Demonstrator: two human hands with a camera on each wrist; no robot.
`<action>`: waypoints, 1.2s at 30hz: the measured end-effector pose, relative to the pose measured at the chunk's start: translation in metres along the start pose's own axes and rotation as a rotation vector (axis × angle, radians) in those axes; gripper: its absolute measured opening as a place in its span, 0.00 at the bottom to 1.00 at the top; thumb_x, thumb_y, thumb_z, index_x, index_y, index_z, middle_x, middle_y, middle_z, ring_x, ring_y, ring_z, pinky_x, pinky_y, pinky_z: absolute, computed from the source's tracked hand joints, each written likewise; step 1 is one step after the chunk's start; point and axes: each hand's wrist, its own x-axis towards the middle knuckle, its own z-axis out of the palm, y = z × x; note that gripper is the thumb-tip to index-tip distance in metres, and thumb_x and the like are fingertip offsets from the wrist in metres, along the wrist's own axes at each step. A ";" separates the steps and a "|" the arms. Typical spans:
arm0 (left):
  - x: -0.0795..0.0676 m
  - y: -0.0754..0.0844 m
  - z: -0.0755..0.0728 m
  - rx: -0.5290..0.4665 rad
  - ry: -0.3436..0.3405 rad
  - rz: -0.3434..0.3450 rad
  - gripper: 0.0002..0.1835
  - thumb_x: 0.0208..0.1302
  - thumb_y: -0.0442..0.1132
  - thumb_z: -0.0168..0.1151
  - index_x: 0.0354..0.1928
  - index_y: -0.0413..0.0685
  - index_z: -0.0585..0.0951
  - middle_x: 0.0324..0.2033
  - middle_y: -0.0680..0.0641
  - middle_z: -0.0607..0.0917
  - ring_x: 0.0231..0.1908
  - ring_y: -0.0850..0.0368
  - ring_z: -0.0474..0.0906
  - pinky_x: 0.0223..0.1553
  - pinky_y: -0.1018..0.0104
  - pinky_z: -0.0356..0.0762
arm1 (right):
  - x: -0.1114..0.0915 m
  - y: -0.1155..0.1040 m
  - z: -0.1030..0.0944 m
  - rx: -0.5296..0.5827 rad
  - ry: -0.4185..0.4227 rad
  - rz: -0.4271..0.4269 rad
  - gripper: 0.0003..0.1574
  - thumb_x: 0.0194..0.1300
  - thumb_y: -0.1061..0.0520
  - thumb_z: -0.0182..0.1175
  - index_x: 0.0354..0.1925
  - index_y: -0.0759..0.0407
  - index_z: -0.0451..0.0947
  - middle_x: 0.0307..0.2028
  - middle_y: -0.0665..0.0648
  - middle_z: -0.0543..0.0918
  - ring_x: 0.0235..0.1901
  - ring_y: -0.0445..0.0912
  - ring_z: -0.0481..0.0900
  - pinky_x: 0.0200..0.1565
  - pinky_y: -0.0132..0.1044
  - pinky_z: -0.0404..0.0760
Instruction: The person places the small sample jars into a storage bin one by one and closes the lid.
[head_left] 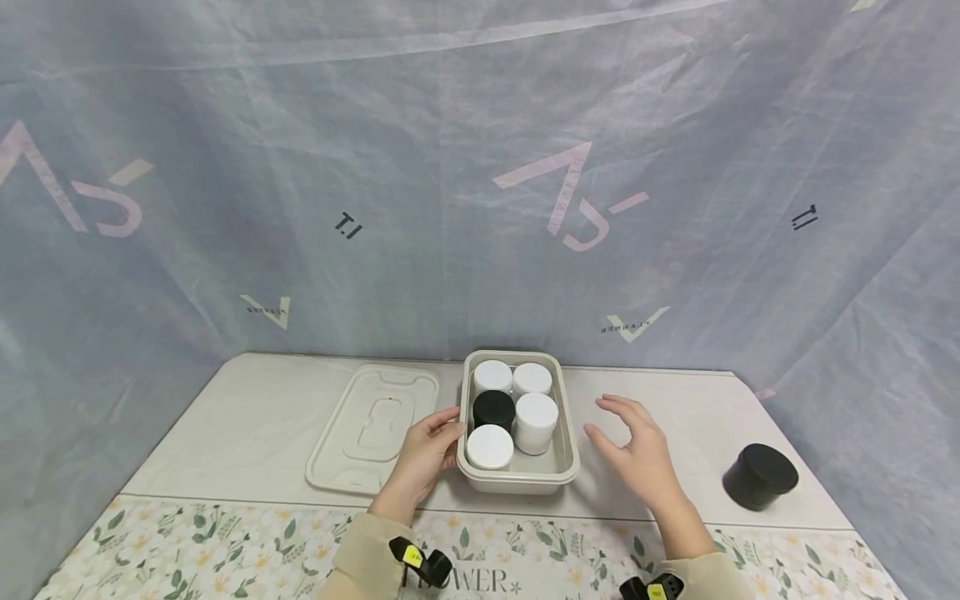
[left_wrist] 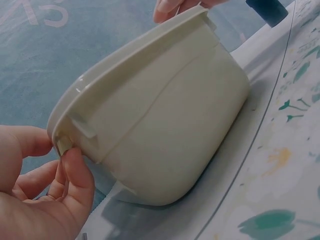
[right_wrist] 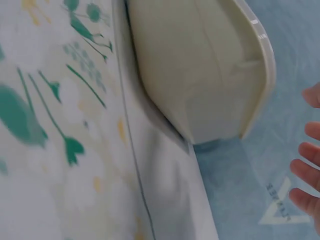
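Observation:
A cream plastic bin (head_left: 519, 483) stands at the middle of the table, holding several round white jars (head_left: 491, 447) and one with a black lid (head_left: 493, 409). My left hand (head_left: 424, 454) grips the bin's left rim; in the left wrist view, its thumb and fingers pinch the edge beneath the lip. To the right of the bin, my right hand (head_left: 637, 450) hovers apart from it, fingers spread and bent slightly, holding nothing. In the right wrist view, the right fingertips (right_wrist: 306, 172) show at the edge, away from the bin's wall (right_wrist: 200, 75).
A matching cream lid (head_left: 330, 471) lies flat left of the bin. Toward the right edge of the table stands a black cylindrical jar (head_left: 759, 477). A grey-blue printed curtain (head_left: 450, 167) hangs behind the table, and a floral mat (head_left: 247, 546) covers the front.

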 end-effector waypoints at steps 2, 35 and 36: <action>0.001 0.000 0.000 0.005 0.005 -0.004 0.25 0.64 0.35 0.57 0.63 0.35 0.69 0.34 0.50 0.78 0.27 0.64 0.75 0.25 0.73 0.77 | 0.001 0.003 -0.004 -0.001 0.020 0.007 0.25 0.51 0.60 0.70 0.49 0.62 0.79 0.51 0.62 0.79 0.53 0.58 0.75 0.54 0.48 0.70; -0.002 0.002 0.000 0.038 0.016 -0.017 0.24 0.65 0.35 0.57 0.62 0.36 0.70 0.35 0.49 0.78 0.29 0.63 0.76 0.26 0.72 0.78 | 0.000 0.056 -0.087 -0.181 0.032 0.316 0.39 0.59 0.49 0.64 0.63 0.65 0.66 0.62 0.71 0.66 0.61 0.67 0.62 0.56 0.64 0.62; -0.002 0.002 0.000 0.040 0.012 -0.012 0.24 0.65 0.35 0.56 0.62 0.35 0.69 0.35 0.49 0.78 0.28 0.63 0.75 0.26 0.72 0.78 | 0.000 0.058 -0.089 -0.182 0.031 0.328 0.40 0.59 0.49 0.64 0.64 0.65 0.65 0.62 0.71 0.65 0.61 0.68 0.62 0.56 0.65 0.62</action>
